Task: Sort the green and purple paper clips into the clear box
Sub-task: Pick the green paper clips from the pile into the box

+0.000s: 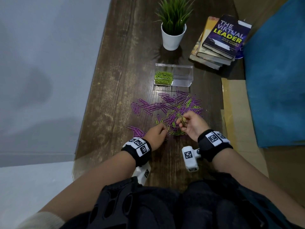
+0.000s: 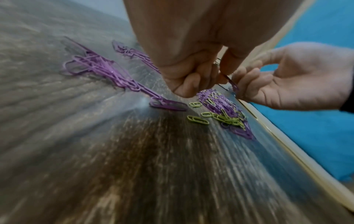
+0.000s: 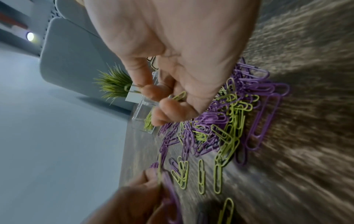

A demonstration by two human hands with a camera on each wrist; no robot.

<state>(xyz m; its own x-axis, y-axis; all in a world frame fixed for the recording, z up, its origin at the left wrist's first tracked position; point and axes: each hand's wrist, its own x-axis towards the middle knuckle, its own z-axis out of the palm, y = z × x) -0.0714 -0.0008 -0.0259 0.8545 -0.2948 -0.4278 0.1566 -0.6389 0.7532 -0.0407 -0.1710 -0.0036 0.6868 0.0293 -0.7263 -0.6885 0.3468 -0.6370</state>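
Pinching clips, the left hand holds green and purple ones; the right hand cups green ones above the mixed pile on the table. Beyond, one clear box has two compartments: its left holds green clips.

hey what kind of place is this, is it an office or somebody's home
Probably a home desk or study corner, not certain. A dark wooden table holds a stack of books, a small potted plant and a clear box with green paper clips.

Dark wooden table with rough worn grain, faint sheen; glossy clear plastic box; smooth coated purple paper clips and green paper clips; glossy white pot.
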